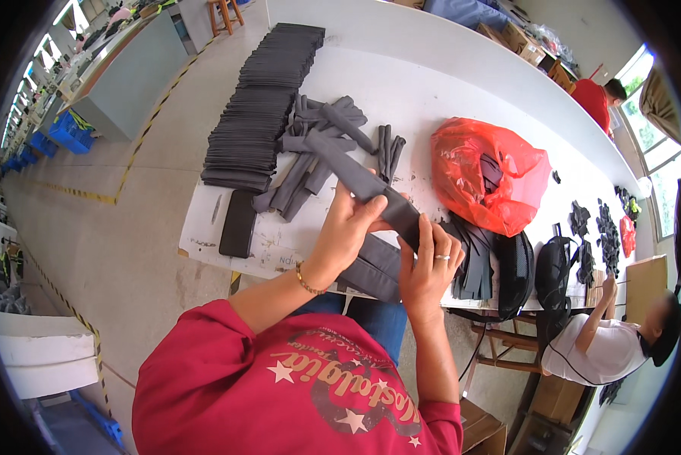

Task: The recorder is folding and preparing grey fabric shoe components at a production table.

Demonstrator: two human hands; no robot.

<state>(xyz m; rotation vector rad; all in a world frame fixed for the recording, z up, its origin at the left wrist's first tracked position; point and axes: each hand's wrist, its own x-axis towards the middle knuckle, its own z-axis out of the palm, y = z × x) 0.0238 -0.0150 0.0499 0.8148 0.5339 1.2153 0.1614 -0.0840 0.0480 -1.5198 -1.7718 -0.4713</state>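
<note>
A long dark grey fabric strip (356,178) stretches slantwise over the table's front part, held between both my hands. My left hand (353,226) pinches it near its middle, thumb on top. At its lower right end, my right hand (431,262) grips it between thumb and fingers. Under my hands, wider folded grey fabric pieces (371,274) lie at the table's edge. Beyond my left hand is a loose heap of grey fabric strips (302,178). A smaller bunch of strips (389,152) lies just past the held strip.
A long row of stacked dark fabric pieces (253,106) runs along the table's left side, with a flat black rectangular object (238,224) in front. Rightward are a red plastic bag (488,171), fanned dark strips (473,262) and a black bag (515,277). A co-worker (610,341) sits at right.
</note>
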